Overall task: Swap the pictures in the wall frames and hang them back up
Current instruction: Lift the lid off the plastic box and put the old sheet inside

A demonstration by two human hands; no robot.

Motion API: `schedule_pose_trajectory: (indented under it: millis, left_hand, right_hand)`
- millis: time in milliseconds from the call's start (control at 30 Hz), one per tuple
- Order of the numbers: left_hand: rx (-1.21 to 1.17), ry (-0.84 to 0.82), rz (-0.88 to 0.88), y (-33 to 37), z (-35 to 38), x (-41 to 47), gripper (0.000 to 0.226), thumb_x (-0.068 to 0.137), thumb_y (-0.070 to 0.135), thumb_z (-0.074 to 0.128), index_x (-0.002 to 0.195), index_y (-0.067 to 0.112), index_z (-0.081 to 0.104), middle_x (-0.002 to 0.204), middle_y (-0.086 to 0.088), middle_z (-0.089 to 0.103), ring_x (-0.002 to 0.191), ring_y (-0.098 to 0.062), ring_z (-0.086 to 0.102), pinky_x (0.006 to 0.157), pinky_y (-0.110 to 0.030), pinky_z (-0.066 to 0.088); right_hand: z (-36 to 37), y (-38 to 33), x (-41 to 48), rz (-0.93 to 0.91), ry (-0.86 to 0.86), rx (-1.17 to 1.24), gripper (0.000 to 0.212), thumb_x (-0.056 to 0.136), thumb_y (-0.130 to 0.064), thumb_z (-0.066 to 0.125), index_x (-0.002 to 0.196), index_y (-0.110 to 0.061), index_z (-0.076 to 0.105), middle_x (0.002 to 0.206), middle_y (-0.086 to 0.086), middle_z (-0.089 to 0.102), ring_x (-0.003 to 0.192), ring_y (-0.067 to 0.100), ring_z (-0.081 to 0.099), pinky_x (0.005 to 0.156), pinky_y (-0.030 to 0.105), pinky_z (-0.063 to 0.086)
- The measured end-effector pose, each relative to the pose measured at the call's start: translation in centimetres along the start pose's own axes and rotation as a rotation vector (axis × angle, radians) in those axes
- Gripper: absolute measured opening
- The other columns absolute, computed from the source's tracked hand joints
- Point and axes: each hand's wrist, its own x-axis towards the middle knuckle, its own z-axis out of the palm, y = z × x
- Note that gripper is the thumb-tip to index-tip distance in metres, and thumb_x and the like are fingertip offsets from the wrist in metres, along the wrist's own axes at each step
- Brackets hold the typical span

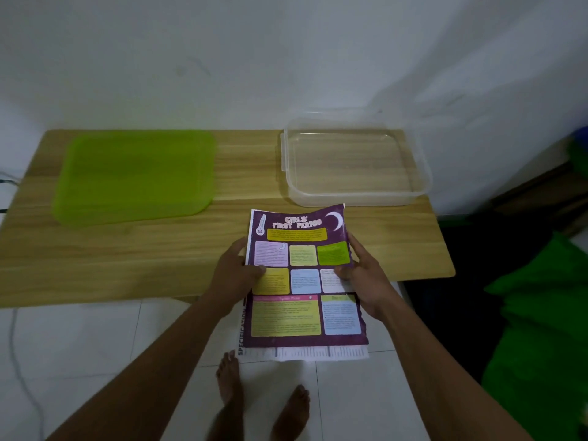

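- The left hand (237, 272) grips the left edge of a purple poster (302, 281), thumb on its face.
- The right hand (362, 272) grips the right edge the same way.
- The poster is held over the near edge of the wooden table (127, 249), with a white sheet (305, 353) under it.
- A green lid (136, 176) lies far left.
- A clear box (353, 163) sits far right.

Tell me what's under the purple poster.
Under the purple poster lies a white printed sheet, showing along the bottom and left edges, with "SPECIFICATION" readable. The poster hides the rest. Left hand and right hand grip both together.
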Motion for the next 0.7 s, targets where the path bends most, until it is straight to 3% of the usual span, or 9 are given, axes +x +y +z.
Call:
schedule_pose_trajectory:
  millis: [167,267,433,567,700]
  left_hand:
    - [-0.052,-0.017,0.110,2.2,-0.1,-1.7,0.065,0.080,-0.008,0.064,0.130,0.030,0.049,0.106,-0.003,0.072,0.094,-0.020,0.070,0.078,-0.038,0.058]
    - [-0.086,-0.036,0.170,4.3,0.3,-2.3,0.064,0.082,-0.007,0.066,0.131,0.029,0.046,0.107,-0.002,0.071,0.094,-0.021,0.070,0.076,-0.038,0.059]
    - [-0.008,-0.082,0.202,8.9,1.7,-1.4,0.065,0.081,-0.004,0.068,0.131,0.030,0.044,0.098,0.001,0.068,0.085,-0.013,0.067,0.071,-0.039,0.059]
    - [0.042,-0.090,0.196,11.9,2.6,0.1,0.067,0.077,-0.009,0.068,0.133,0.020,0.046,0.093,-0.006,0.068,0.084,-0.021,0.069,0.062,-0.033,0.057]
    - [0.033,-0.118,0.184,14.3,4.2,2.0,0.066,0.074,-0.001,0.076,0.124,0.027,0.045,0.096,-0.005,0.066,0.084,-0.021,0.069,0.063,-0.035,0.059]
  right_hand:
    - [-0.7,-2.2,-1.9,-0.077,-0.019,-0.074,0.083,0.094,0.007,0.054,0.139,-0.059,0.031,0.106,-0.002,0.076,0.099,0.017,0.072,0.087,0.039,0.058]
    - [-1.7,-4.4,-2.6,-0.117,0.006,-0.103,0.086,0.091,0.011,0.056,0.139,-0.058,0.035,0.106,0.002,0.076,0.100,0.020,0.072,0.085,0.041,0.058]
    - [-4.2,-8.8,-2.5,-0.191,0.134,-0.129,0.091,0.080,0.022,0.052,0.107,-0.065,0.052,0.097,-0.003,0.077,0.089,0.017,0.071,0.077,0.035,0.058]
    - [-6.6,-12.8,-0.4,-0.201,0.168,-0.206,0.091,0.076,0.020,0.051,0.128,-0.055,0.051,0.101,-0.007,0.075,0.085,0.013,0.066,0.072,0.026,0.050]
    - [-9.2,-16.6,2.2,-0.219,0.143,-0.302,0.096,0.072,0.020,0.048,0.136,-0.052,0.048,0.096,-0.014,0.074,0.080,0.008,0.064,0.072,0.024,0.048]
